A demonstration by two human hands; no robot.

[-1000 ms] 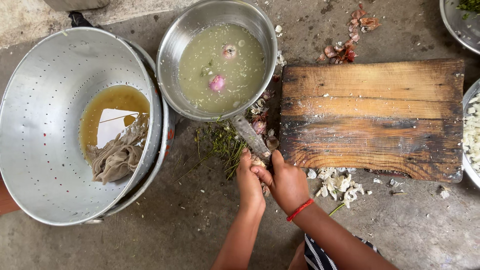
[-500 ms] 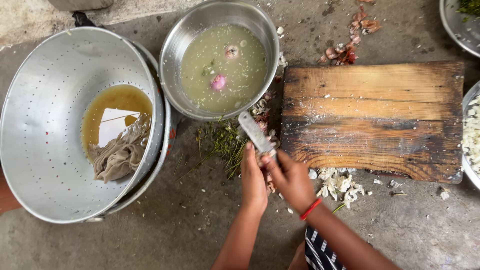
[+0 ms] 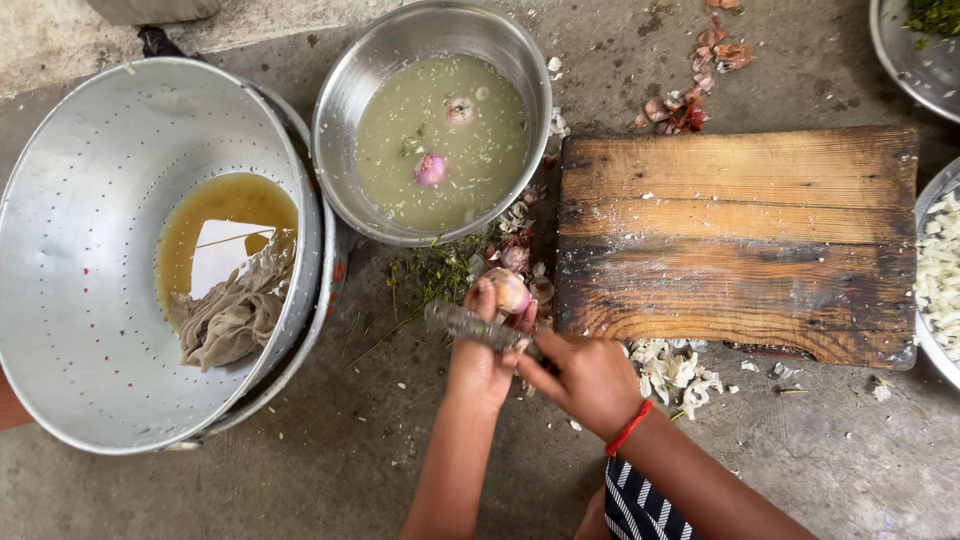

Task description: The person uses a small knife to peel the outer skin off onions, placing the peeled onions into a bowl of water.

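Knife (image 3: pixel 470 325) gripped by right hand (image 3: pixel 590 380) points left, crossing left hand's (image 3: pixel 480 360) shallot (image 3: pixel 508 290).

We count two hands, one knife (image 3: pixel 470 325), three shallots: one held (image 3: pixel 508 290), two floating in one steel bowl (image 3: pixel 530 75). One wooden cutting board (image 3: pixel 740 240), one perforated colander (image 3: pixel 90 280), one cloth (image 3: pixel 230 320).

Knife blade (image 3: pixel 465 323) motion-blurred | herb bowl (image 3: pixel 915 50) cut by top-right edge | chopped-onion bowl (image 3: pixel 935 275) cropped at right edge
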